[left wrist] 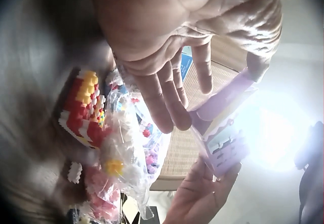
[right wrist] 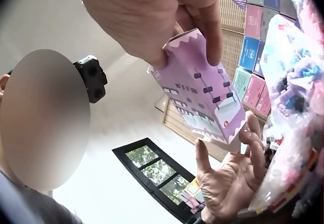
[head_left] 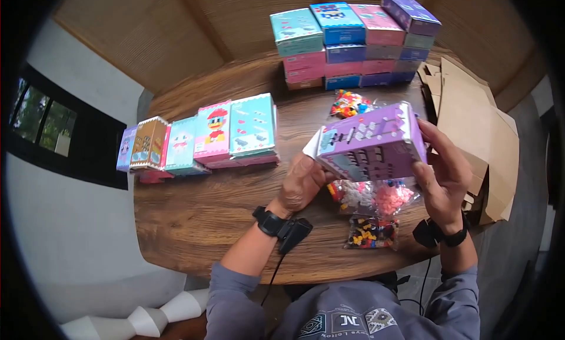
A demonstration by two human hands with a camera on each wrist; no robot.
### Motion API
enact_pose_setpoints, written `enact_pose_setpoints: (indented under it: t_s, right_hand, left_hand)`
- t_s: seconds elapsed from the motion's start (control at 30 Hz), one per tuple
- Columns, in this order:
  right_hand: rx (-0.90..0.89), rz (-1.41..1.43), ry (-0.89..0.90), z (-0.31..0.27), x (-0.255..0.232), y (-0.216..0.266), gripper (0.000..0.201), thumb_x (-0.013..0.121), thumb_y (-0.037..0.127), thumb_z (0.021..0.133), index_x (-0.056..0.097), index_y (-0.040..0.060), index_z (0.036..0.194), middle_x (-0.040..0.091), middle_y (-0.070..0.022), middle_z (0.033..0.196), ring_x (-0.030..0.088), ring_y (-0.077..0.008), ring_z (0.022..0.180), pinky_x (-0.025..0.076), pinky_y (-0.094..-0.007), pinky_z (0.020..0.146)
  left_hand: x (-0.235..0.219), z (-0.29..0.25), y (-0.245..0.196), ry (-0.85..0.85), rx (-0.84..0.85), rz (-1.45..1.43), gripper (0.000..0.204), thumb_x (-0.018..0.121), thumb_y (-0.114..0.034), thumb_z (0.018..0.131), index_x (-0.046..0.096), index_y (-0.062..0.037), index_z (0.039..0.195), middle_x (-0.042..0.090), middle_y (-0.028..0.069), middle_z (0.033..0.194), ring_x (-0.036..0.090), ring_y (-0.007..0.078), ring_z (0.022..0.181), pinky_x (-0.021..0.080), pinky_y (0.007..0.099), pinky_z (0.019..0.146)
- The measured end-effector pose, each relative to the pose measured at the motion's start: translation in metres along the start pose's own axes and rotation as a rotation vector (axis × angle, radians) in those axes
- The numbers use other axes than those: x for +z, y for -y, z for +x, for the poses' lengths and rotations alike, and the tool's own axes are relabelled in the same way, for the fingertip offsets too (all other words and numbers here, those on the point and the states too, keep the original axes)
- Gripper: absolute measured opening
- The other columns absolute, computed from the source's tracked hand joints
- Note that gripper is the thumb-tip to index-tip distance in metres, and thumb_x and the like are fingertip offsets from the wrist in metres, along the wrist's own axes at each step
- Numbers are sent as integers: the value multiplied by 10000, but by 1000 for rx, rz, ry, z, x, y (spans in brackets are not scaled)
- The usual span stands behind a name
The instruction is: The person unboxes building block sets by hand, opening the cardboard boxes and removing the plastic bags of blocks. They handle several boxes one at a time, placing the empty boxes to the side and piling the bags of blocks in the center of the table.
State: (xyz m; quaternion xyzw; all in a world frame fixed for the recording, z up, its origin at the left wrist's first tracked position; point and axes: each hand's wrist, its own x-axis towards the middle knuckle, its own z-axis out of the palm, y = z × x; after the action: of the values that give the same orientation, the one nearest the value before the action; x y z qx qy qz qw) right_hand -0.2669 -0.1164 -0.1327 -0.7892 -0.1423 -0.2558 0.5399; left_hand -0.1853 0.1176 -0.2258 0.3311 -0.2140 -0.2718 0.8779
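A purple cardboard box [head_left: 371, 143] printed with small brick pieces is tilted above the table. My right hand [head_left: 447, 181] grips one end of it, thumb on one side and fingers on the other. At the opposite end a pale flap [left wrist: 228, 95] stands out from the box. My left hand [head_left: 303, 187] is beside that end, fingers extended and palm toward the box; its thumb tip meets the flap in the left wrist view. Under the box lie clear bags of small bricks, one with pink and white pieces [head_left: 391, 199], another with black and yellow ones [head_left: 372, 233].
Stacked colourful boxes [head_left: 335, 34] stand at the back of the wooden table [head_left: 194, 222]. A row of similar boxes [head_left: 215, 128] is on the left. Flattened brown cardboard [head_left: 471, 128] lies at the right edge. Another brick bag [head_left: 350, 103] sits behind the held box.
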Motion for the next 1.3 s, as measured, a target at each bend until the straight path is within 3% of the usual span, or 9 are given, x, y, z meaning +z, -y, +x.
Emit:
enact_pose_setpoints:
  t_s: [0.1,0.33,0.53,0.67,0.87,0.93,1.1,1.2,1.3]
  right_hand:
    - [12,70,26,-2,0,-4,512,721,42,854,542,-43,1327,596,-170,1283,618,-199,1106,546,-292,866]
    - [141,282,25,-8,1,1,521,712,12,856,522,-48,1337,602,-168,1270,593,-208,1162,551,-336,915]
    - [296,503,-14,-9,-9,-1,502,666,10,900,479,-54,1362,592,-158,1288,565,-222,1206,485,-361,1000]
    - [359,571,-11,-12,-5,-4,490,654,19,914,467,-53,1361,592,-164,1288,565,-208,1201,478,-357,997]
    - [573,735,124,-18,4,-8,517,643,14,919,421,-53,1381,592,-163,1273,568,-207,1200,476,-347,1021]
    - [529,716,180,-20,10,-11,519,649,13,913,421,-62,1373,590,-159,1273,576,-206,1190,477,-347,1028]
    - [597,715,240,-19,10,-10,511,669,-1,893,448,-65,1349,588,-149,1275,565,-194,1197,482,-341,1018]
    - [558,662,195,-20,12,-8,537,704,-17,854,467,-63,1334,600,-145,1259,575,-193,1181,486,-346,999]
    - [301,424,140,-29,11,-19,608,765,-18,793,477,-60,1327,611,-145,1245,594,-201,1153,493,-360,974]
  left_hand:
    - [1,-1,2,-23,47,13,603,646,-332,929,437,5,1383,631,144,1212,636,223,1086,518,379,949]
    - [-8,-10,6,-18,48,236,646,690,-190,910,374,9,1437,604,114,1258,590,183,1136,494,351,957]
    - [15,-13,-8,-52,123,226,693,683,-244,932,336,3,1480,570,101,1317,547,175,1194,424,333,1029]
    - [44,-12,-17,-149,268,604,687,650,-268,956,314,-19,1502,569,110,1324,541,162,1180,421,323,1013]
    - [54,-13,-27,-185,416,821,742,491,-425,1003,144,-80,1561,355,131,1518,412,199,1333,339,357,1104]
    - [49,-16,-30,-216,415,927,768,394,-517,1015,83,-88,1572,300,145,1556,377,223,1369,295,373,1134]
    - [60,-17,-40,-117,330,963,840,425,-580,982,98,-79,1572,361,206,1510,425,307,1340,278,384,1129]
    - [68,-20,-57,-90,248,1229,891,552,-527,942,102,-86,1573,382,243,1463,453,363,1305,313,403,1106]
    - [78,-19,-78,-121,456,1624,874,722,-263,837,243,-82,1546,372,237,1441,491,385,1242,384,441,1053]
